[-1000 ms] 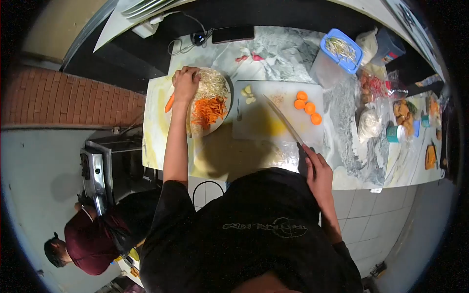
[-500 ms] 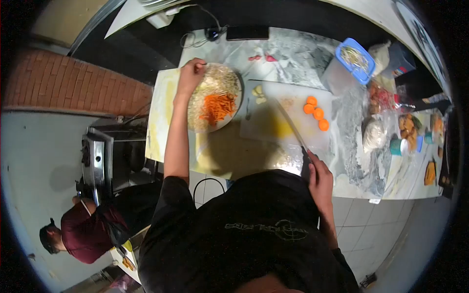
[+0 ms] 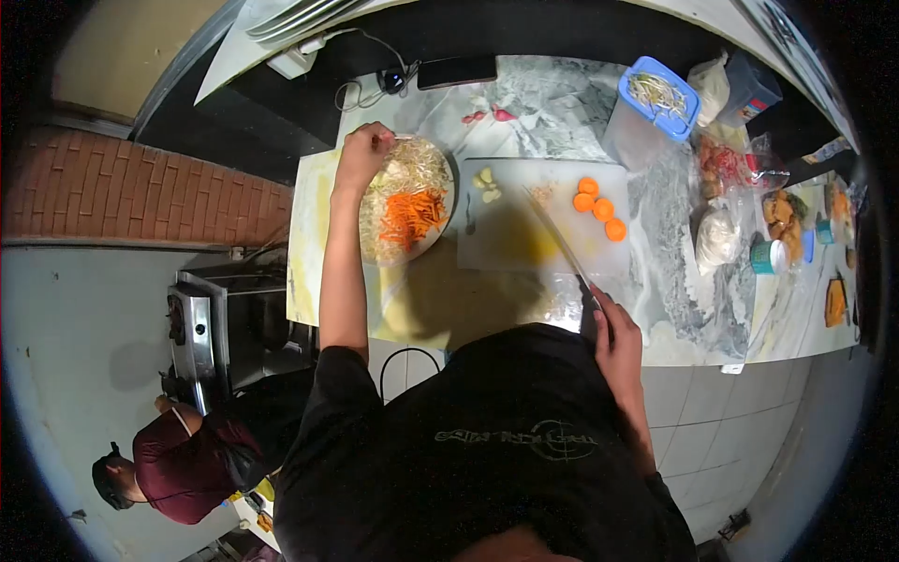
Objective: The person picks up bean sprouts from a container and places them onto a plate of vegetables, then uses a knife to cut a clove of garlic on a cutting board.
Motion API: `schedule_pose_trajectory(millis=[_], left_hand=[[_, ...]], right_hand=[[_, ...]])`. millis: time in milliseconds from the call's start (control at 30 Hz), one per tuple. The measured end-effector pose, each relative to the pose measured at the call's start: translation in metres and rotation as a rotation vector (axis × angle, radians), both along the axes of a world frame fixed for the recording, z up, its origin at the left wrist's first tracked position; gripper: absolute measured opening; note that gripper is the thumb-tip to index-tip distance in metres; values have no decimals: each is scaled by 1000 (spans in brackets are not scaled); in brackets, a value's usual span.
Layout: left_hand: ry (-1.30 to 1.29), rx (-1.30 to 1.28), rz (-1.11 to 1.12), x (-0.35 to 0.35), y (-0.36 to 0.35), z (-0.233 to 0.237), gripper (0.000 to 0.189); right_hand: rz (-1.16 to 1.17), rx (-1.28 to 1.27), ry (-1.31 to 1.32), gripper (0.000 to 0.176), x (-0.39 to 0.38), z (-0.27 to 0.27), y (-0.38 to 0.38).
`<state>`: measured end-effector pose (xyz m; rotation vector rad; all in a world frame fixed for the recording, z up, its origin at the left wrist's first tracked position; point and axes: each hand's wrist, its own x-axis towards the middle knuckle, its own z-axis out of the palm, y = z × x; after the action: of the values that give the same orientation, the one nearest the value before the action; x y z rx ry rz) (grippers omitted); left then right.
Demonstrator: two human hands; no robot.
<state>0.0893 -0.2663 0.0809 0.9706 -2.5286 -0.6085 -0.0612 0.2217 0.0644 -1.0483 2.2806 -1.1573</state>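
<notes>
My right hand (image 3: 619,339) is closed around the dark handle of a kitchen knife (image 3: 560,239). Its blade lies across the white cutting board (image 3: 496,253), tip pointing away from me. My left hand (image 3: 363,157) is at the upper left rim of a plate (image 3: 373,255), fingers curled together; what they hold, if anything, is hidden. On that plate are shredded carrot (image 3: 410,217) and pale shreds (image 3: 412,161). Peeled garlic cloves (image 3: 486,185) sit on the board's left side, carrot slices (image 3: 603,208) on its right. Small reddish shallots (image 3: 501,114) lie behind the board.
A blue-rimmed container of sprouts (image 3: 658,98) stands at the back right. Bags (image 3: 719,234) and a teal-lidded tub (image 3: 770,257) crowd the right side. A phone (image 3: 456,72) and a cable lie at the back. Another person (image 3: 192,459) is near a stove (image 3: 195,328) at left.
The view has shifted slightly. My left hand stays at the plate's rim, its fingers a little more curled. The knife remains in my right hand, nearly unmoved over the board.
</notes>
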Motion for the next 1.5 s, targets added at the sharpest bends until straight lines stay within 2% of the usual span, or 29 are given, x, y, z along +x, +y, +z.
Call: schedule_pose_trajectory(millis=[133, 167, 267, 333, 400, 467, 500, 533, 600, 700, 733, 800, 833, 867, 933, 967, 1100, 1200, 1267, 1300, 1500], left_hand=[[167, 38, 33, 4, 31, 17, 9], [209, -6, -16, 6, 46, 21, 9], [360, 0, -116, 0, 116, 11, 10], [269, 145, -111, -11, 173, 5, 11], [278, 128, -126, -20, 199, -36, 10], [282, 97, -142, -28, 220, -70, 9], [346, 103, -142, -32, 226, -82, 9], [409, 103, -145, -35, 230, -84, 8], [381, 189, -126, -34, 230, -87, 6], [430, 0, -234, -37, 217, -93, 15], [440, 8, -222, -37, 220, -91, 15], [417, -20, -62, -39, 224, -83, 20], [361, -13, -30, -38, 227, -85, 25], [359, -11, -35, -40, 232, -84, 25], [396, 164, -73, -54, 246, -85, 21], [369, 65, -103, -60, 249, -86, 18], [231, -39, -116, -64, 254, -82, 17], [274, -1, -190, -56, 248, -88, 18], [404, -42, -229, -51, 245, -100, 18], [390, -40, -247, -50, 245, -97, 18], [365, 132, -159, -50, 243, -86, 20]], right_hand=[[5, 29, -16, 35, -1, -4, 5], [20, 47, -15, 35, -2, -4, 5], [-4, -84, -91, 36, -2, -12, 7], [6, -56, -111, 38, -2, 3, 9], [-65, 310, -372, 39, -2, 26, 10], [-24, 331, -342, 39, -2, 22, 17], [7, 192, -267, 39, 1, 9, 21], [37, 48, -193, 38, 3, 2, 22], [36, 63, -202, 38, 7, 3, 22], [10, 115, -280, 37, 14, 7, 21], [18, 127, -271, 37, 16, 9, 21], [-21, 160, -337, 37, 19, 10, 19], [-17, 144, -285, 38, 19, 2, 22], [-22, 144, -286, 38, 20, 1, 23], [-40, 152, -297, 38, 19, 3, 22], [-40, 153, -299, 38, 18, 4, 23], [-32, 140, -322, 37, 12, 11, 22], [-45, 138, -317, 37, 8, 11, 20], [15, 24, -248, 37, 6, 6, 19], [-19, 122, -317, 38, 6, 10, 18], [63, 7, -220, 38, 6, 4, 12]])
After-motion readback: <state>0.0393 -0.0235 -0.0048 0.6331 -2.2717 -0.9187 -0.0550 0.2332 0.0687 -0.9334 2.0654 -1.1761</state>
